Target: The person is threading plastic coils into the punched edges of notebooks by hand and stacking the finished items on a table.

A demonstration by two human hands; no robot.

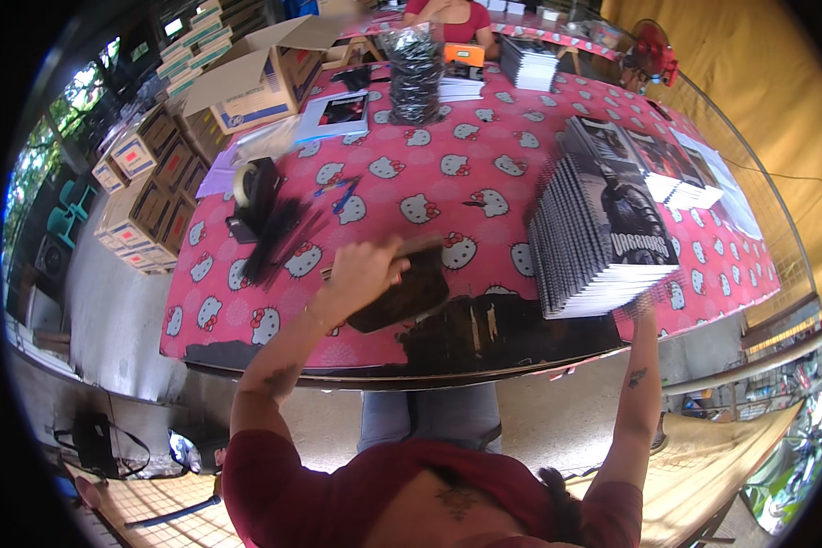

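My left hand is over the near part of the table with its fingers curled on the upper edge of a dark, flat, round-cornered piece; its exact kind is unclear. To the right stands a tall stack of spiral-bound notebooks with dark picture covers and white page edges. My right hand is at the near right corner of that stack, blurred and partly hidden, so its fingers do not show clearly. Left of my left hand lie a bundle of thin black spiral strips and a black tape dispenser.
A pink cloth with cartoon cat faces covers the table. Blue scissors lie mid-table. Farther off are a clear bag of black coils, more notebook stacks, an open carton and a seated person. Cartons stand at left.
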